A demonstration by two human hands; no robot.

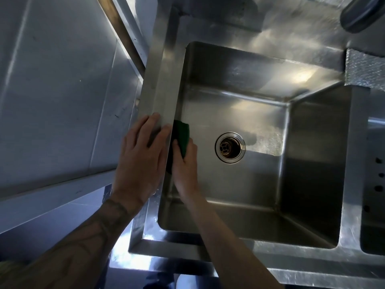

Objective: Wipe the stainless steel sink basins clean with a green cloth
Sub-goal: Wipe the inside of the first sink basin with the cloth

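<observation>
While the left hand [143, 155] is lying flat on the sink's left rim [160, 80] with its fingers straight and holding nothing, the right hand [184, 165] is reaching down inside the big basin [250, 184]. It is gripping the green cloth [182, 134] with its fingers curled round it, pressing the cloth against the basin's left wall, just under the rim. The round drain [230, 147] is sitting in the basin floor, apart from the cloth. Another basin [373, 205] is showing at the right edge.
</observation>
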